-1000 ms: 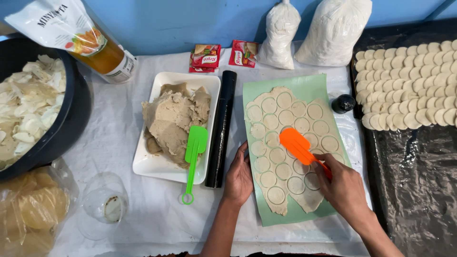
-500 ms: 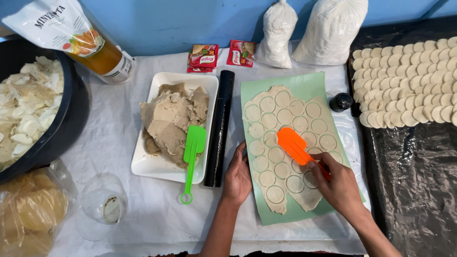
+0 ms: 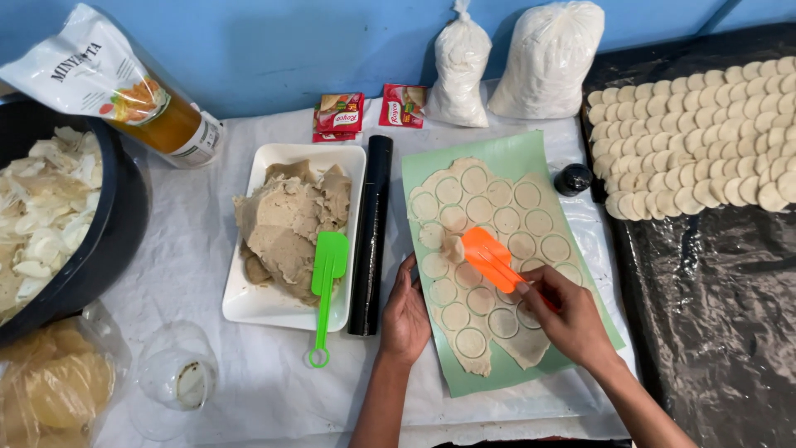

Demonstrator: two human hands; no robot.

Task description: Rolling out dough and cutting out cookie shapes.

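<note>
White cloth [image 3: 207,249] covers the table under both hands. Far to the left of the left hand sits a black bowl [image 3: 108,241] heaped with pale chips, and well to the right of the right hand a black sheet [image 3: 721,315] carries rows of cut dough rounds [image 3: 705,133]. Beyond the hands, against the blue wall, stand two white bags [image 3: 514,58], an oil pouch [image 3: 124,91] lying tilted, and two small red packets [image 3: 365,109].

Just left of the left hand lies a black rolling pin [image 3: 371,232], running away from the person, and past it a white tray [image 3: 249,303] of dough with a green spatula [image 3: 325,290] resting across its near edge. These hem the left hand in on that side; the right hand has open cloth between the mat's edge and the black sheet.

Under both hands is the green mat [image 3: 531,158] with the rolled dough sheet [image 3: 481,265], stamped all over with circles. The left hand [image 3: 405,315] lies flat, fingers together, pressing the mat's left edge. The right hand [image 3: 564,319] pinches the handle of the orange spatula [image 3: 489,257], whose long axis slants up and left from the hand, blade at a loosened round [image 3: 452,247] near the middle of the dough. A small black cap [image 3: 572,178] sits beyond the right hand, at the mat's right edge.
</note>
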